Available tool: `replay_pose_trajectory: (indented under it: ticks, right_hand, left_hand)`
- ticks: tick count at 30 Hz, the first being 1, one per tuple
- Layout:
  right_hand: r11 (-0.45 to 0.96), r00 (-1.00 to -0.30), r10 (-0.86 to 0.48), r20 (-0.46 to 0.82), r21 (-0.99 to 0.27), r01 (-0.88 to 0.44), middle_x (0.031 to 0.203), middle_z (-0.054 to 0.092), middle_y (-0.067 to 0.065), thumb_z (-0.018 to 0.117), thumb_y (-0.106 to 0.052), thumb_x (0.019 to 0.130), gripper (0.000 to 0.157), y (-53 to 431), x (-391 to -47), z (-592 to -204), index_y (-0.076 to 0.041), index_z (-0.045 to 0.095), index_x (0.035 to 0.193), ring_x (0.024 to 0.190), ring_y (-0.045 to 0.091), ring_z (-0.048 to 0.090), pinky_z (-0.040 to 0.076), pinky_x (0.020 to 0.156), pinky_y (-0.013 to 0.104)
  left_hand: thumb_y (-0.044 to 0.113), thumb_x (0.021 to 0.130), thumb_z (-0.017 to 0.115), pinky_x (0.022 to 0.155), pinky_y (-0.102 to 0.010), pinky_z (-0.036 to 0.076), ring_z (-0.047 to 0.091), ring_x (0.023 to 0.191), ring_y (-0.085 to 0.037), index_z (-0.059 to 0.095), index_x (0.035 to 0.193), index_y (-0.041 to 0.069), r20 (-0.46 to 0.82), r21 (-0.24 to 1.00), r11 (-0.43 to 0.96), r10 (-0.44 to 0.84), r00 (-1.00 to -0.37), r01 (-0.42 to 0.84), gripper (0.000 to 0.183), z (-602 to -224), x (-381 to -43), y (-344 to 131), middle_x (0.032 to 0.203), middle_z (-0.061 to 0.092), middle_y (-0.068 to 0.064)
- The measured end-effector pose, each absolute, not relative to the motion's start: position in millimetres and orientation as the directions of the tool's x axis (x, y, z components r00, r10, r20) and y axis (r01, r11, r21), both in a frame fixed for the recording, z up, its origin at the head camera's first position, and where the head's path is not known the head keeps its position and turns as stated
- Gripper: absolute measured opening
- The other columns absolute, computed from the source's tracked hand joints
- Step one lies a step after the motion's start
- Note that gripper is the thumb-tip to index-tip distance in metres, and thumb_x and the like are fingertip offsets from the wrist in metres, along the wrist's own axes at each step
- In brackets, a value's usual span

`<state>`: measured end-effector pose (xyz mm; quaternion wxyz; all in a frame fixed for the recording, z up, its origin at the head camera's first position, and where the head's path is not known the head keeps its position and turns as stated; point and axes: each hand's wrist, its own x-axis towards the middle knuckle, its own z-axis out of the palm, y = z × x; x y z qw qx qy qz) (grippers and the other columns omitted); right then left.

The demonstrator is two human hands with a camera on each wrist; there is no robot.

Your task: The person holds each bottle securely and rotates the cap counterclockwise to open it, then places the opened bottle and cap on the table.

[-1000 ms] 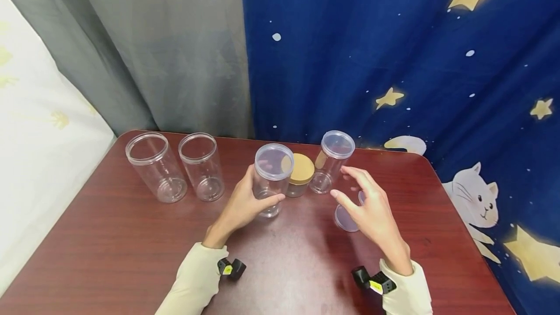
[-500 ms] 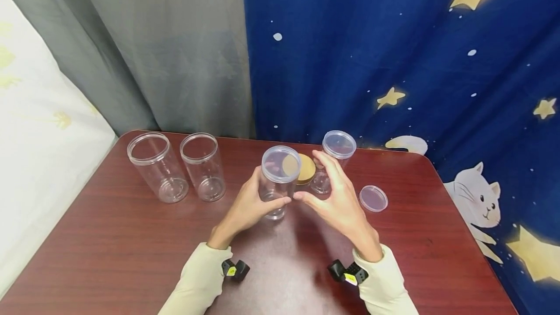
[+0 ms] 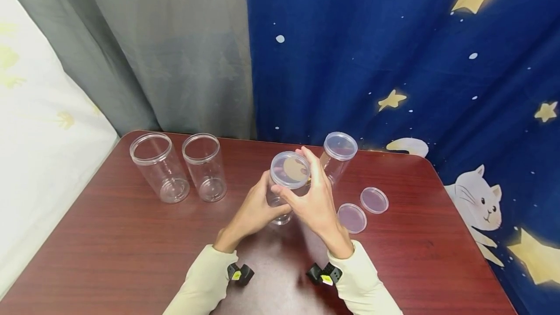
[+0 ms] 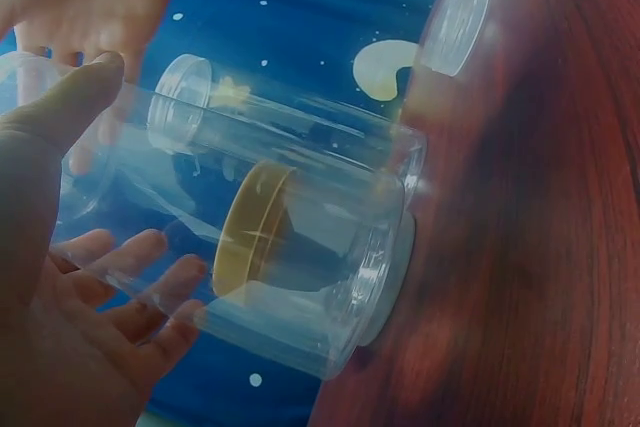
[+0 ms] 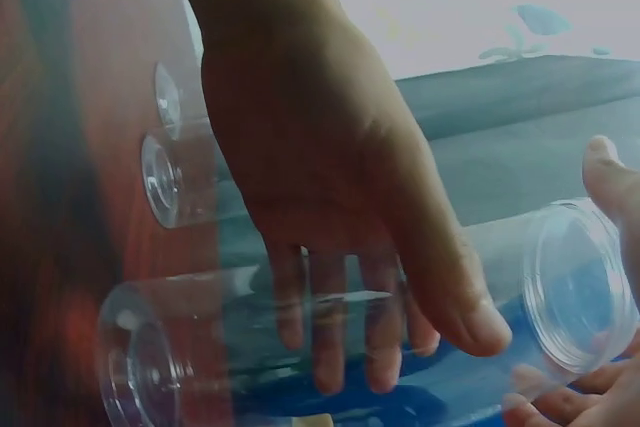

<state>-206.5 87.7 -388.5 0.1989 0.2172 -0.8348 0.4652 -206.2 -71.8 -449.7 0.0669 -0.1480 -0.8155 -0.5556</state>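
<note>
My left hand (image 3: 253, 210) grips the side of a tall clear jar (image 4: 150, 197) that stands upright. In the right wrist view, the left fingers (image 5: 330, 367) show through its wall. My right hand (image 3: 312, 203) reaches across to the jar's top, thumb in front and fingers behind, around the translucent lid (image 3: 286, 171). Only part of the right hand (image 5: 620, 197) enters the right wrist view, beside the rim. A short jar with a gold lid (image 4: 250, 232) stands behind the held jar, seen largely through it. Two loose translucent lids (image 3: 375, 200) (image 3: 352, 218) lie right of my right hand.
A second lidded jar (image 3: 340, 147) stands behind my right hand. Two clear jars with uncovered tops, one (image 3: 150, 149) farther left and one (image 3: 201, 149) nearer, stand on the table's left side. Curtains hang directly behind the dark red tabletop (image 3: 131, 252).
My right hand has moved left from above the loose lids to the held jar's top, uncovering both lids. The held jar, with my left hand on it, has shifted slightly right.
</note>
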Motion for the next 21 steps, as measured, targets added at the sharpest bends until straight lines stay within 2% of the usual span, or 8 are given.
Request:
replay_pose_trajectory:
  ticks: [5,11,21]
  right_hand:
    - [0.495,-0.836,-0.133,0.532,-0.695,-0.521,0.141,0.054,0.006,0.091,-0.034,0.069,0.097,80.6,-205.3,-391.7,-0.011,0.040,0.148,0.126,0.023,0.053,0.044,0.101,0.046]
    - [0.495,-0.845,-0.097,0.527,-0.711,-0.500,0.139,0.054,0.007,0.090,-0.038,0.070,0.096,74.1,-205.0,-394.2,-0.008,0.040,0.146,0.123,0.023,0.055,0.045,0.101,0.048]
    - [0.438,-0.856,-0.074,0.512,-0.754,-0.489,0.136,0.056,0.007,0.090,-0.034,0.071,0.090,73.5,-204.1,-394.8,-0.011,0.044,0.145,0.120,0.023,0.055,0.045,0.099,0.051]
  left_hand:
    - [0.023,0.074,0.087,0.104,-0.046,0.044,0.056,0.120,-0.022,0.044,0.139,0.007,0.297,0.873,0.351,0.171,-0.940,0.339,0.080,-449.4,-205.7,-70.8,0.129,0.060,-0.008]
    - [0.020,0.074,0.087,0.102,-0.047,0.046,0.058,0.117,-0.023,0.044,0.138,0.005,0.325,0.864,0.346,0.172,-0.930,0.366,0.078,-450.8,-205.7,-69.2,0.127,0.061,-0.010]
    - [0.019,0.072,0.087,0.101,-0.045,0.046,0.058,0.116,-0.021,0.045,0.136,0.008,0.316,0.871,0.337,0.171,-0.933,0.356,0.078,-450.8,-204.6,-68.9,0.126,0.061,-0.008]
